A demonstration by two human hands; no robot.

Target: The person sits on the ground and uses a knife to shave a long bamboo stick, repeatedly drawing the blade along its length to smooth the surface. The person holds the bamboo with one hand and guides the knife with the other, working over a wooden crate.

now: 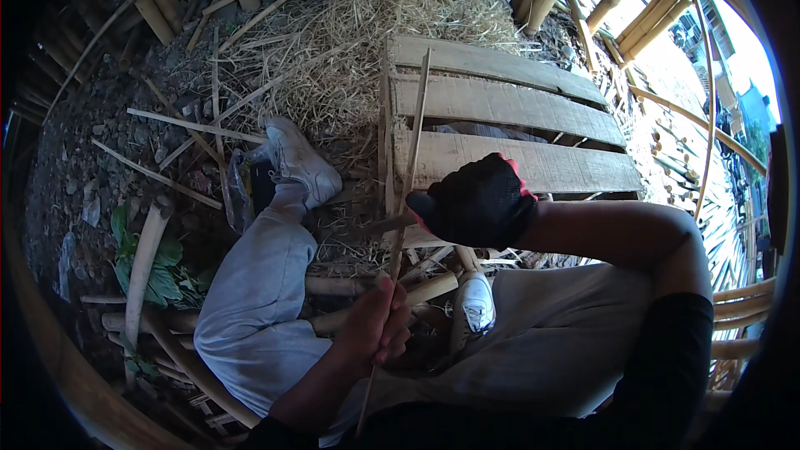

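In the left hand (379, 321) leans a plain bamboo strip (415, 137).

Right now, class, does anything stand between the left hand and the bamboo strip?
Nothing visible does: the bare left hand closes directly around the bamboo strip. The gloved right hand is farther up, beside the strip, not between them.

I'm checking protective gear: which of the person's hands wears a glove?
The right hand, the upper one in the picture: it wears a black glove with red edging, while the left hand, around the thin pale strip, is bare.
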